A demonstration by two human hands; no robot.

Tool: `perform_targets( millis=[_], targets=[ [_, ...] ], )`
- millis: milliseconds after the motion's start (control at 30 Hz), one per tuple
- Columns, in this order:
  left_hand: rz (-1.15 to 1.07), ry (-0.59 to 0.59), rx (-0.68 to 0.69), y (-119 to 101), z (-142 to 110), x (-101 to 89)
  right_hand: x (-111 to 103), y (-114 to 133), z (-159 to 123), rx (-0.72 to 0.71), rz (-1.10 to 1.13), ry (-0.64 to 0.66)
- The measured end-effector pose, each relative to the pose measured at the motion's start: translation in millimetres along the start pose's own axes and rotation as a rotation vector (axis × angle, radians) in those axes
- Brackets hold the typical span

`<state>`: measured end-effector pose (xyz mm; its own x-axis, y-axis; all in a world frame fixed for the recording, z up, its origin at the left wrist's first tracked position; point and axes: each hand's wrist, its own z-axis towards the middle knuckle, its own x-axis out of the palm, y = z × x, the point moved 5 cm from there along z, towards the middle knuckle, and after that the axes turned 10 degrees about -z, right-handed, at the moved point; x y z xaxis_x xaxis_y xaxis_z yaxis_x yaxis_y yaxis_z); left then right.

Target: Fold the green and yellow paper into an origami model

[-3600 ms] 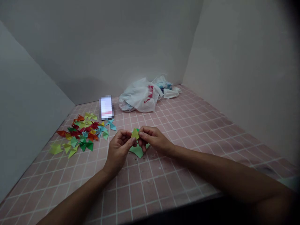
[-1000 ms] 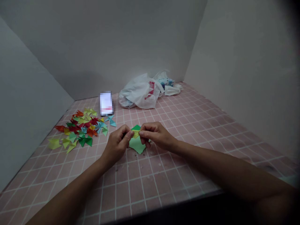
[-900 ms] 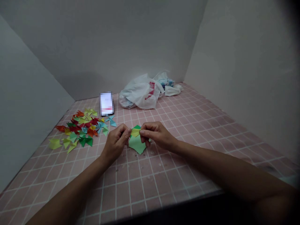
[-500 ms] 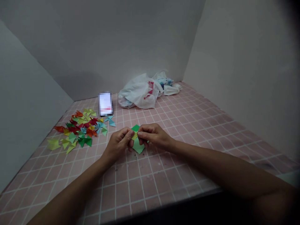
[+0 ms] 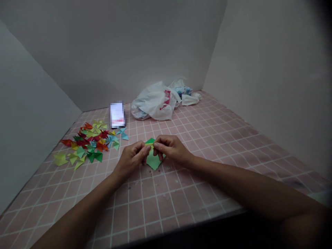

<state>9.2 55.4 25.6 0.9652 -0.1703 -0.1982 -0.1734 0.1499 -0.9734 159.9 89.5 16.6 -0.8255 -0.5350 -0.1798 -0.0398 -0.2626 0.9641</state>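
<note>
Centrally in the head view, the yellow paper [image 5: 148, 144] lies crosswise over the green sheets [image 5: 155, 162], its ends pinched, fingers nearly closed, by the left hand [image 5: 133, 155] and right hand [image 5: 170, 148]; neither is nearer.

Free rm R, blocked L + back
Tabletop [image 5: 220, 138] open R of R hand [image 5: 172, 148]; paper pcs [image 5: 89, 141] block L, phone [image 5: 117, 114] + bags [image 5: 153, 102] back.
</note>
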Motion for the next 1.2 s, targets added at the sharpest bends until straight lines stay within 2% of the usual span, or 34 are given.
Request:
perform_targets(
  millis=[100,200,333,467,667,1000,1100,1200],
  targets=[
    [-0.111,-0.021,-0.015,1.8,0.1,-1.3,-0.5,-1.8,1.7,0.03,0.036,0.026],
    [-0.195,-0.098,-0.035,3.9,-1.3,-3.0,-0.5,-1.6,3.0,0.024,0.077,0.032],
    [-0.51,-0.222,-0.164,11.4,-3.6,0.6,3.8,-2.3,4.0,0.008,0.149,0.078],
    [-0.621,-0.255,-0.217,12.3,-4.6,8.7,7.8,-4.0,3.7,0.013,0.195,0.117],
    [-0.678,-0.204,-0.235,11.7,-6.4,15.9,8.2,-4.3,3.0,0.018,0.197,0.122],
    [-0.836,-0.128,-0.358,18.4,-5.5,23.1,5.8,-3.6,5.6,0.018,0.236,0.082],
    [-0.802,-0.125,-0.331,19.1,-4.7,21.8,5.7,-2.1,5.1,0.023,0.224,0.082],
    [-0.646,-0.135,-0.247,17.2,-3.7,15.0,4.7,0.0,4.0,0.03,0.152,0.086]
  ],
)
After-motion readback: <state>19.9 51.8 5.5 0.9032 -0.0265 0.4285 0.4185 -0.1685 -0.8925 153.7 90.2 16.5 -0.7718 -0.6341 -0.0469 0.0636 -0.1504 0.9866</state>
